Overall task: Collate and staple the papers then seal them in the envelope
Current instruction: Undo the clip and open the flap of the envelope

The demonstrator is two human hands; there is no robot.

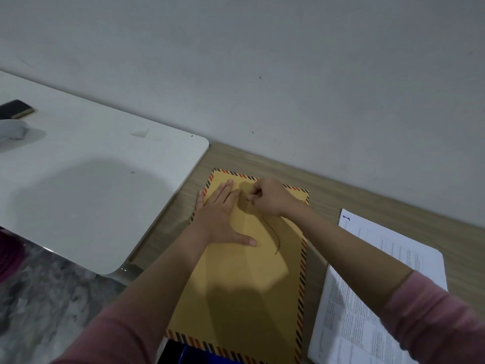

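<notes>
Left hand (221, 219) flat on the envelope (252, 279), fingers straight and spread, thumb out to the side, pressing the upper left part down. Right hand (270, 197) just beside it at the envelope's top, fingers curled and pinching the near end of a thin dark string (273, 233); loose remainder of the string trailing down the envelope's middle. Envelope itself brown with a striped red-and-dark border, lying lengthwise on the wooden surface (367, 206), far end toward the wall (262, 61). Contents of the envelope: cannot tell, face closed over and nothing showing at the edges. Printed papers (388, 285) to the right of the envelope, outside it, fanned in a loose pile, top sheet marked with a handwritten "1". Dark blue object (191, 354) just below the envelope's near edge, partly cut off. White table (91, 179) to the left of the envelope, butted against the wooden surface. Small dark object (17, 109) and a grey lump (13, 131) far to the left on that table, well apart from the envelope. Pink sleeves (433, 324) pushed up on both forearms.
</notes>
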